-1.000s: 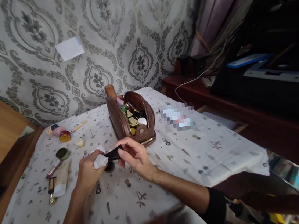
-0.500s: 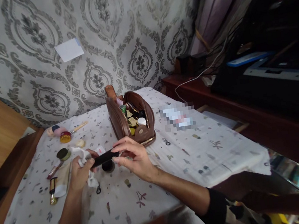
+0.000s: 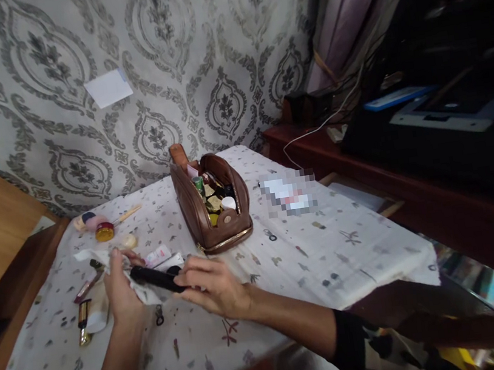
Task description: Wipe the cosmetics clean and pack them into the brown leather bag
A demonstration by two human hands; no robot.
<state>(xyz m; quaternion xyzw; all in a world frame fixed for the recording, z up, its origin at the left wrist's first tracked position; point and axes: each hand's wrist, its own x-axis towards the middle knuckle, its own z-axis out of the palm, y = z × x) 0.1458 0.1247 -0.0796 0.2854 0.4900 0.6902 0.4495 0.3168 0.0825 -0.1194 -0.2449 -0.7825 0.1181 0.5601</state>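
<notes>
My left hand (image 3: 123,285) is closed around a crumpled white wipe (image 3: 89,254), whose ends stick out at both sides. My right hand (image 3: 212,285) pinches the near end of a slim black tube-shaped case (image 3: 154,277); its far end reaches the wipe at my left fingers. Behind the hands lie a white-and-pink tube (image 3: 156,256) and another small white tube (image 3: 177,260). A brown cosmetic bag (image 3: 194,217) stands unzipped beyond my right hand, filled with small bottles and jars. To the left of my left hand are a pale tube (image 3: 98,313) and a black-and-gold lipstick (image 3: 82,323).
On the patterned tablecloth (image 3: 196,345), an amber jar (image 3: 105,232), a round cream-coloured item (image 3: 129,241) and a brush (image 3: 129,214) lie at the back left. A blurred-out pale item (image 3: 287,194) is right of the bag. A dark red desk (image 3: 306,146) borders the right.
The black case has turned, its left end now higher than its right. My left hand has moved left and rotated with the wipe. The view has shifted slightly.
</notes>
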